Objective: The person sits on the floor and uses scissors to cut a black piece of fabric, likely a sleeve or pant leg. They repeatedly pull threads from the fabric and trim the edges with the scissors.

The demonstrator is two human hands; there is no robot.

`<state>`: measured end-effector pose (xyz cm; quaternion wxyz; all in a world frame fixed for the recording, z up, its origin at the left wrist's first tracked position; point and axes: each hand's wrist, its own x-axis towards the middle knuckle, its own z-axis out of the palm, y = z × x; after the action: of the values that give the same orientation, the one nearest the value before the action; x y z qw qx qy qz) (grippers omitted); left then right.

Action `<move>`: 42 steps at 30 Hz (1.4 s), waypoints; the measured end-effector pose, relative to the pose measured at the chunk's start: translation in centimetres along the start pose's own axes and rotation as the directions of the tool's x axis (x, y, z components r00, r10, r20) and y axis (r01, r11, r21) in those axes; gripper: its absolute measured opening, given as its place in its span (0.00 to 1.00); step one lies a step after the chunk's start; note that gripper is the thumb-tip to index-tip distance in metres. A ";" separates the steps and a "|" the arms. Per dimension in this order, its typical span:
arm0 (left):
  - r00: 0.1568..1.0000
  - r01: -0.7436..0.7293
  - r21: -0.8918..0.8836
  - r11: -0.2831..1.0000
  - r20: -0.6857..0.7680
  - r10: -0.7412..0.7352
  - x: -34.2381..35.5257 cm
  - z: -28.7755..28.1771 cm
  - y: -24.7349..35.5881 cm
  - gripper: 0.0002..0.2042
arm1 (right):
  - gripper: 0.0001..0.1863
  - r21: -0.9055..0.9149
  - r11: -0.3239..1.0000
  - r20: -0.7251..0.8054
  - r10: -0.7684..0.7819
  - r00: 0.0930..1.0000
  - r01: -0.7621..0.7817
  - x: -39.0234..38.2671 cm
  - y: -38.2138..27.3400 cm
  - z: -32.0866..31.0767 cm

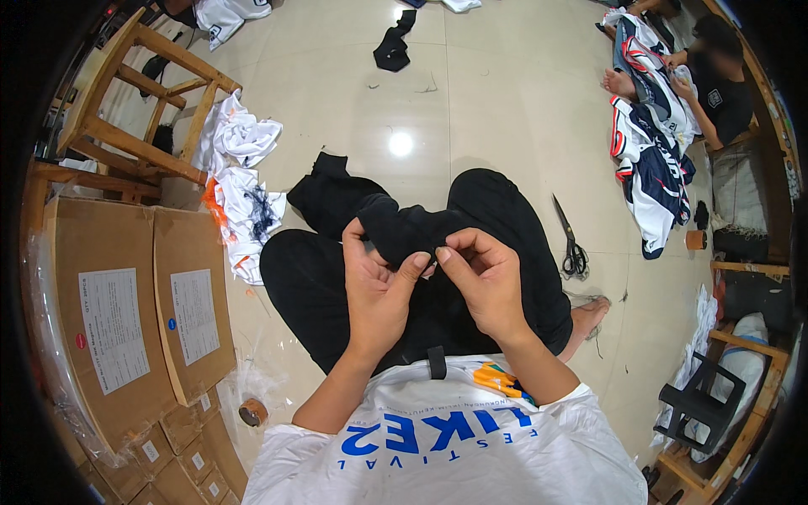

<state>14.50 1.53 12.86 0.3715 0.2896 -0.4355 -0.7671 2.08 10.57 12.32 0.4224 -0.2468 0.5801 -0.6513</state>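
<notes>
I sit cross-legged in black trousers, holding a small piece of black fabric [408, 231] over my lap. My left hand [379, 299] grips it from the left, fingers curled under it and thumb on its lower edge. My right hand [480, 286] pinches the same edge just to the right, thumb against forefinger. Another black cloth piece [332, 194] lies just beyond it by my left knee. Black-handled scissors [574, 257] lie open on the floor to the right of my right knee.
Cardboard boxes [108, 244], a wooden stool [135, 145] and white garments [248, 135] stand or lie left. A black cloth piece [391, 46] lies ahead on the tiled floor [497, 101]. At right are another person [724, 93], patterned jerseys [640, 185] and a tape roll [696, 240].
</notes>
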 end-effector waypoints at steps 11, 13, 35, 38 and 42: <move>0.998 0.017 0.004 1.000 0.058 -0.018 0.1 -0.6 0.0 0.30 | 0.07 0.399 0.841 0.218 0.299 0.929 -0.365 0.6 -0.4 -0.8; 0.998 0.039 -0.012 0.999 0.051 -0.039 0.2 -0.7 0.0 0.30 | 0.07 0.412 0.827 0.249 0.301 0.921 -0.382 0.7 -0.6 -0.9; 0.856 0.487 -0.488 0.724 0.099 -0.508 -0.1 -2.0 -1.7 0.12 | 0.05 0.372 0.898 0.339 0.103 0.935 -0.234 -0.4 1.1 -1.4; 0.888 0.414 -0.495 0.764 0.036 -0.458 0.0 -1.6 -1.9 0.13 | 0.05 0.275 0.942 0.312 0.101 0.945 -0.191 -0.5 1.2 -1.2; 0.936 0.264 -0.409 0.874 -0.110 -0.334 0.8 -1.1 -1.9 0.14 | 0.05 0.401 0.888 0.342 0.082 0.936 -0.224 -0.1 0.6 -1.5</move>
<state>14.30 1.04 10.62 0.3352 0.3411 -0.1899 -0.8575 1.07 11.53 11.44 0.6044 -0.2002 0.3635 -0.6801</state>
